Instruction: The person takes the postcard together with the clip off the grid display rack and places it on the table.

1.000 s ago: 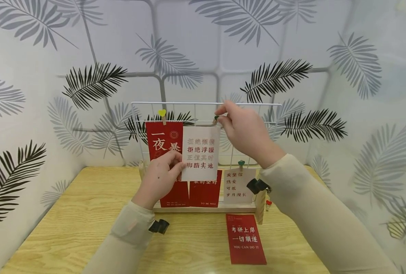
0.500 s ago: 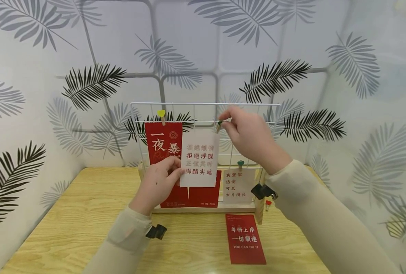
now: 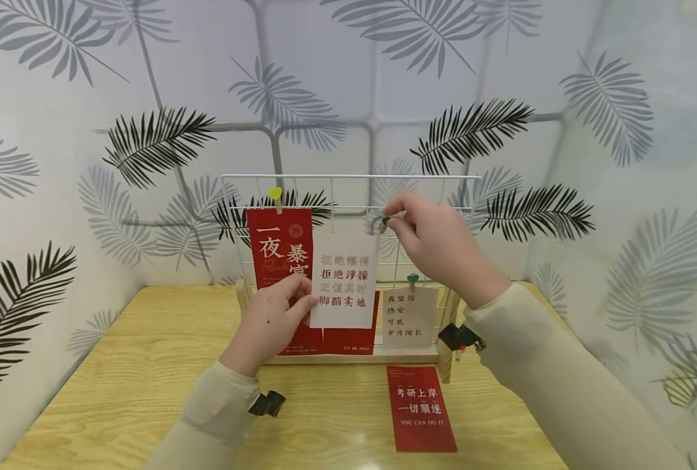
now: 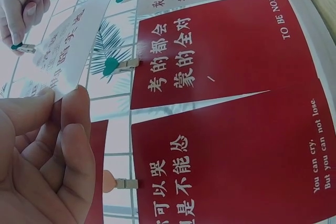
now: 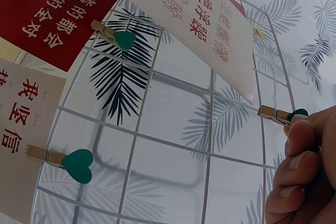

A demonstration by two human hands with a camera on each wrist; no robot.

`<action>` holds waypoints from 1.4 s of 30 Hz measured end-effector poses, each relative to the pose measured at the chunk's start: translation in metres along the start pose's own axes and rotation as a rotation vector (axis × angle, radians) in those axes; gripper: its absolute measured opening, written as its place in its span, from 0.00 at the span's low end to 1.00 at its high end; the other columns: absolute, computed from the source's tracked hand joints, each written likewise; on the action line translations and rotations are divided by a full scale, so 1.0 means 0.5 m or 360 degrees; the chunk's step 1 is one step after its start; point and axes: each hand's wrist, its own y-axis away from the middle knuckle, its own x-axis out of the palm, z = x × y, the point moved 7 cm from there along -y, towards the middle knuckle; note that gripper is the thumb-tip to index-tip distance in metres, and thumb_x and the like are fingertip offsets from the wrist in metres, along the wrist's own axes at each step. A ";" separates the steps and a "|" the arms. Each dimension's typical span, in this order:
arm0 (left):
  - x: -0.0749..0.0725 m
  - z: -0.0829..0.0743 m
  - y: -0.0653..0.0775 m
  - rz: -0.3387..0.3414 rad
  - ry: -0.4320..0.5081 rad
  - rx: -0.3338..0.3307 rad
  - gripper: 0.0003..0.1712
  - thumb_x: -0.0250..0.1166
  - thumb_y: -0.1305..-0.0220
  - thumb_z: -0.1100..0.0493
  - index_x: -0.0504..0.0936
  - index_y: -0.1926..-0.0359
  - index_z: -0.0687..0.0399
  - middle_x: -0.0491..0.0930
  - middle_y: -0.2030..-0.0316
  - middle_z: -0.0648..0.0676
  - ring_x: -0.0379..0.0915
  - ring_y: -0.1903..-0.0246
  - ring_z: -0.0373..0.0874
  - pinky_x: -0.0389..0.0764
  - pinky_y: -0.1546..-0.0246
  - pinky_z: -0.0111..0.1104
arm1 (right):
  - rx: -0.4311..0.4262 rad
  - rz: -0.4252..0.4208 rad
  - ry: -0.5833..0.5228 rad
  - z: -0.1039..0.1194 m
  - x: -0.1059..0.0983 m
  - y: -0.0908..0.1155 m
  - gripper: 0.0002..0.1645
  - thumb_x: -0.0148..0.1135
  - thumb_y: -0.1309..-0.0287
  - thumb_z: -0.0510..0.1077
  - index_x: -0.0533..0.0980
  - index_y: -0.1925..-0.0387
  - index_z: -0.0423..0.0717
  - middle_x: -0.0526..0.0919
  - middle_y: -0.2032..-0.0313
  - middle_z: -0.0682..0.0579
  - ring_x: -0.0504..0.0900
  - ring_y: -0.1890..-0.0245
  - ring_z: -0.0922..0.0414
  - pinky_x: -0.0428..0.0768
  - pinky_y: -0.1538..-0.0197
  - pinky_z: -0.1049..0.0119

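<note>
Between thumb and fingers, my left hand [image 3: 272,318] pinches the left edge of a white card [image 3: 348,277] with red and outlined characters, in front of the wire grid rack [image 3: 351,176]. My right hand [image 3: 433,245] pinches a small wooden clothespin [image 5: 274,115] by its green end, just right of the card's top corner. In the right wrist view the clothespin is apart from the card. A tall red card [image 3: 279,245] hangs at upper left from a yellow heart clothespin [image 3: 275,196]. Below, red cards [image 4: 215,51] and a white card [image 3: 408,318] hang from heart clothespins.
The rack's wooden base [image 3: 354,358] stands on a wood-grain table [image 3: 166,418]. A red card [image 3: 421,410] lies flat in front of it. A red-topped clothespin [image 3: 460,352] is partly hidden behind the right wrist strap. Leaf-patterned cloth [image 3: 348,65] hangs behind.
Both hands have come down slightly. The white card has lowered with the left hand, and the right hand's clothespin has moved down and a little right, away from the rack's upper wire.
</note>
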 end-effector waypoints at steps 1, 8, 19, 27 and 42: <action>0.001 0.000 0.001 0.0000 -0.0004 0.0003 0.03 0.65 0.28 0.57 0.78 0.59 0.48 0.77 0.75 0.47 0.72 0.74 0.43 0.74 0.69 0.38 | 0.0006 0.0002 -0.0007 -0.002 0.000 0.002 0.09 0.57 0.27 0.44 0.78 0.50 0.49 0.68 0.84 0.54 0.61 0.86 0.58 0.65 0.78 0.61; 0.006 0.003 0.006 -0.0006 0.0005 -0.0005 0.03 0.65 0.29 0.56 0.79 0.59 0.46 0.78 0.74 0.46 0.73 0.73 0.43 0.75 0.68 0.38 | 0.0027 0.0013 -0.0034 -0.018 0.000 0.014 0.10 0.56 0.26 0.44 0.78 0.48 0.48 0.66 0.85 0.54 0.59 0.87 0.59 0.63 0.80 0.62; 0.013 0.003 0.012 0.0002 0.0037 0.0001 0.03 0.65 0.29 0.56 0.79 0.59 0.47 0.78 0.74 0.45 0.73 0.72 0.43 0.75 0.68 0.39 | 0.0044 0.0009 -0.0019 -0.034 -0.001 0.036 0.09 0.57 0.27 0.44 0.78 0.50 0.49 0.69 0.84 0.54 0.64 0.87 0.58 0.67 0.80 0.62; 0.017 0.011 0.016 0.0006 0.0084 -0.0009 0.03 0.65 0.29 0.57 0.79 0.59 0.48 0.77 0.74 0.46 0.74 0.73 0.43 0.76 0.69 0.38 | 0.0046 -0.0005 -0.0021 -0.055 0.001 0.054 0.09 0.57 0.27 0.45 0.79 0.50 0.49 0.69 0.83 0.55 0.64 0.86 0.57 0.67 0.79 0.61; 0.027 0.023 0.030 0.0081 0.0125 -0.0069 0.03 0.67 0.30 0.57 0.79 0.61 0.48 0.79 0.73 0.47 0.74 0.73 0.43 0.75 0.73 0.36 | 0.0119 -0.0040 -0.0114 -0.092 -0.002 0.090 0.09 0.57 0.28 0.44 0.80 0.51 0.48 0.69 0.84 0.55 0.65 0.86 0.57 0.67 0.78 0.60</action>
